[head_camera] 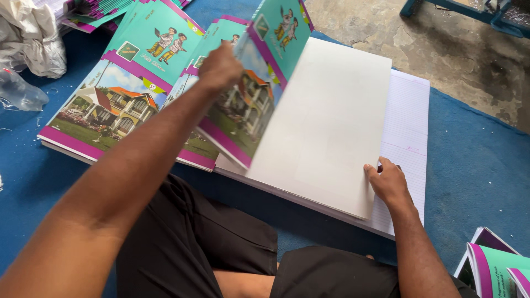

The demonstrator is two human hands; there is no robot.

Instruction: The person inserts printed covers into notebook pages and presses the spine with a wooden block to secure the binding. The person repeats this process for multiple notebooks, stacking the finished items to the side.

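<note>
Teal and purple card fills most of what I see: my left hand (pixel 220 67) lifts a printed cover sheet (pixel 259 83) by its upper edge, so the sheet stands tilted up off the pile, its picture of a house facing me. My fingers are closed on that edge, though the back of the hand hides exactly how they pinch it. Under the raised cover lies a blank white sheet (pixel 326 127), and under that a stack of ruled paper (pixel 408 132), its faint blue lines showing along the right side. My right hand (pixel 389 182) rests at the near right edge of the white sheet, fingers curled down and touching the paper; I cannot tell whether they grip anything.

To the left of the raised cover, more covers of the same print (pixel 116 88) lie flat and overlapping on the blue mat (pixel 475 165) that carries everything. A crumpled clear plastic bag (pixel 19 91) sits at the far left, near white cloth (pixel 33 33). At the lower right corner, a few more teal and purple covers (pixel 497 265) lie apart from the pile. Beyond the mat is bare concrete floor (pixel 441 49). My black shorts (pixel 193 243) show at the bottom.
</note>
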